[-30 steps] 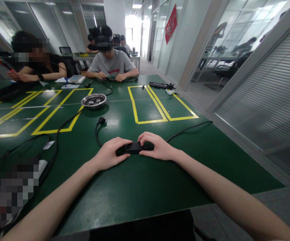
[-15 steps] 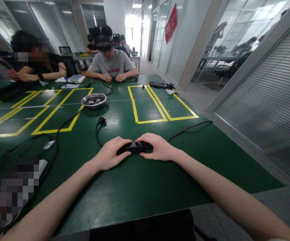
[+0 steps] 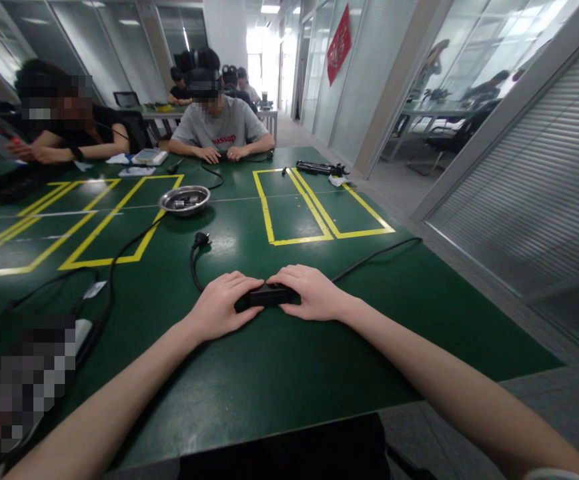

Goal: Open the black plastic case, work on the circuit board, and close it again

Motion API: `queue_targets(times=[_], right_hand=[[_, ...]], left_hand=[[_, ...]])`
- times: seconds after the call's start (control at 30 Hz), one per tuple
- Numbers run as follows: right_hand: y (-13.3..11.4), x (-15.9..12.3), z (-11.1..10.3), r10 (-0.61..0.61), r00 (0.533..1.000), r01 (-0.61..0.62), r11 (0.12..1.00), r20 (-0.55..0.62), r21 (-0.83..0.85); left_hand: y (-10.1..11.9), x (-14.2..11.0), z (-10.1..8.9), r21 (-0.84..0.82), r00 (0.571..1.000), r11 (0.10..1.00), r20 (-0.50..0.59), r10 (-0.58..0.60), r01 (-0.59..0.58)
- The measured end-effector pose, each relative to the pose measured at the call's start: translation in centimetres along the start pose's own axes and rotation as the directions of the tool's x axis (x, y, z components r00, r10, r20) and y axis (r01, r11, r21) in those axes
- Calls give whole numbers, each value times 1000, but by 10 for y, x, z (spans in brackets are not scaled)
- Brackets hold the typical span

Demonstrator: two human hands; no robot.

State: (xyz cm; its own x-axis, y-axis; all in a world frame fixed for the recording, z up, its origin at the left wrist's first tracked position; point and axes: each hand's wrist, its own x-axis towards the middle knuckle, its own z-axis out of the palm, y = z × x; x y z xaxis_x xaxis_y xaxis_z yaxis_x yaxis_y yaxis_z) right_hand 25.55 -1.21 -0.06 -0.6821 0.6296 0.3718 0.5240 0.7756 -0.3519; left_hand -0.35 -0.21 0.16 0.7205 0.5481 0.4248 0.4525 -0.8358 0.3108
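Note:
A black power adapter (image 3: 269, 296) lies on the green table (image 3: 209, 393) in front of me. Fingers and thumb of my left hand (image 3: 223, 303) are closed around its left end. My right hand (image 3: 313, 292) grips the right end in the same way, so only the middle of the block shows. From the left side a short cord leads up to a black mains plug (image 3: 201, 241), which rests with its pins to the right. A thinner black cable (image 3: 377, 255) runs off to the right from behind my right hand.
A steel bowl (image 3: 184, 200) with small metal parts stands beyond the plug. Yellow tape (image 3: 302, 240) marks rectangles on the table. A folded black tripod-like item (image 3: 322, 168) lies farther back. Two people sit opposite, one in a grey shirt (image 3: 227, 127). More cables (image 3: 112, 287) lie left.
Both hands keep their grip on the adapter, which has hardly moved. The view has shifted very slightly.

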Motion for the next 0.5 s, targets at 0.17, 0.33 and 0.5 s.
queue_targets(times=[0.17, 0.33, 0.5], right_hand=[[0, -1, -2, -14, 1000, 15, 1000, 16, -11], [-1, -1, -5, -8, 998, 14, 994, 55, -107], [-1, -2, -7, -13, 999, 18, 986, 35, -163]], left_hand=[[1, 0, -3, 1, 1000, 1000, 11, 9, -9], [2, 0, -6, 4, 999, 1000, 37, -5, 5], [3, 1, -4, -3, 999, 1000, 37, -5, 5]])
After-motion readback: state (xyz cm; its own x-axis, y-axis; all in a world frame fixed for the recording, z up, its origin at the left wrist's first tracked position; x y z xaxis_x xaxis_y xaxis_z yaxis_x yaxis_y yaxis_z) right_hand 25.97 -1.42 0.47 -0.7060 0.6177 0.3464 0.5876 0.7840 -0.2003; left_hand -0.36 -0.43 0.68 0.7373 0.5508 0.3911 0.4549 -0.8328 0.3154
